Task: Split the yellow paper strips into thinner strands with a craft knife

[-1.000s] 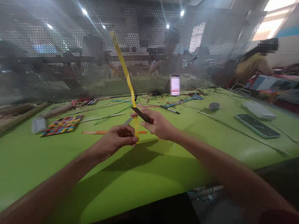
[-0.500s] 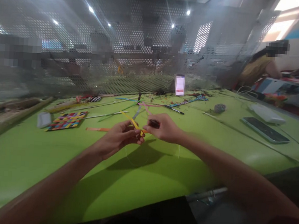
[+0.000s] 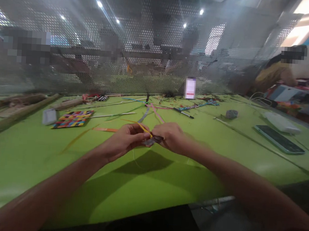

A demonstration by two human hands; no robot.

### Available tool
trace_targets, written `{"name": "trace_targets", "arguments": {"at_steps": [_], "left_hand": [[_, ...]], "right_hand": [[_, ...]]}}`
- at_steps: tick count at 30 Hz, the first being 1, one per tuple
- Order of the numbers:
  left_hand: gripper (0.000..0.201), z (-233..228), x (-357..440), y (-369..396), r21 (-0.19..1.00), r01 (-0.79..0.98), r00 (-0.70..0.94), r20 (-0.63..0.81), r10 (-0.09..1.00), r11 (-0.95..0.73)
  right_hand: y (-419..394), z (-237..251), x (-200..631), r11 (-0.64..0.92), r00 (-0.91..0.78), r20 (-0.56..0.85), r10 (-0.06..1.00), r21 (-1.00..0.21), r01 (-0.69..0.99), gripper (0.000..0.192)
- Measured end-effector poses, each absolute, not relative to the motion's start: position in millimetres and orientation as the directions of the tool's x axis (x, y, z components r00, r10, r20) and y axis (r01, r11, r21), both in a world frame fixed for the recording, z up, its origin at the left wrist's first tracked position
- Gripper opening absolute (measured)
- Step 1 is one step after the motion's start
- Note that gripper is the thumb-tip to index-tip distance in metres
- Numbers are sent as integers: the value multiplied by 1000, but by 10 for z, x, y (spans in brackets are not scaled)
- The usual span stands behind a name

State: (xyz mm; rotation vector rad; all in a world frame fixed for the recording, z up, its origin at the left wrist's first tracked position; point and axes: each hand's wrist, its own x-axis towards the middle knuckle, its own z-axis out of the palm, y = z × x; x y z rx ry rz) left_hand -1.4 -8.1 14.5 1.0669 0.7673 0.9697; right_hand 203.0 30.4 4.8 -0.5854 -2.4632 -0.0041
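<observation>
My left hand (image 3: 128, 140) and my right hand (image 3: 170, 137) meet above the green table (image 3: 139, 187), fingertips almost touching. The left hand pinches a thin yellow strip (image 3: 142, 127) that runs low to the left, blurred along its length. The right hand grips a small dark strip (image 3: 153, 141) that crosses under the yellow one between the two hands. How the two strips interlock is too blurred to tell.
A multicoloured woven mat (image 3: 73, 119) and a small grey box (image 3: 49, 116) lie at the left. Loose strips, sticks and a pen (image 3: 183, 113) are scattered at the back. A phone (image 3: 278, 139) lies at the right, another (image 3: 190, 88) leans on the perforated screen. A person (image 3: 274, 72) sits far right.
The yellow strip, upright a second ago, has swung down flat to the left. Both hands have drawn together and the dark strip now sits between them.
</observation>
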Motion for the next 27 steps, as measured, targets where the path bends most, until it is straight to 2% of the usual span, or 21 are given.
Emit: {"name": "trace_targets", "arguments": {"at_steps": [6,13,27], "left_hand": [[18,147,-6,-97,944,-288,420,-29,907,164],[19,157,-5,-105,940,-281,399,-67,914,192],[16,153,-12,-117,959,-245,406,-32,913,143]], "right_hand": [[240,94,2008,884,-717,540,440,-119,452,22],[237,82,2010,896,-741,524,420,-110,431,23],[249,58,2003,902,-734,538,414,-134,410,24]]}}
